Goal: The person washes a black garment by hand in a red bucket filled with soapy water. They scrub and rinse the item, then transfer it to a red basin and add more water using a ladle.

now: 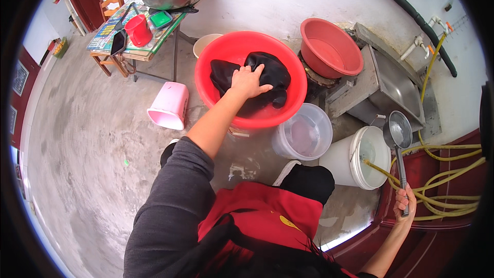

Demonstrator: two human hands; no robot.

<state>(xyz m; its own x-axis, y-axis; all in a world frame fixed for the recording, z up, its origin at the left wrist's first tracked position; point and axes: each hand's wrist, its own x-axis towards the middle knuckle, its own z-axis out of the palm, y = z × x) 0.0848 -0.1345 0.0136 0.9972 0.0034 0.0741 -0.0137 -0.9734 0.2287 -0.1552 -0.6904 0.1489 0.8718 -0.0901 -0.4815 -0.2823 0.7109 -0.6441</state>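
Note:
My left hand (249, 81) lies with spread fingers on top of a wet black cloth or garment (270, 70) in a large red plastic basin (206, 60). Over at the right, my right hand (405, 202) is closed around the handle of a metal ladle (399, 131). The ladle's bowl is over the right rim of a white bucket (339, 158) that holds water, with the end of a yellow hose (378, 169) in it. A translucent plastic tub (283, 141) is on the floor between the red basin and the white bucket.
A table (98, 44) at the upper left bears a steel basin (170, 4), a red mug (139, 31) and a phone (119, 42). Near it a pink bin (170, 102) lies on its side. A smaller red basin (332, 48) and a steel sink (401, 85) are at the right.

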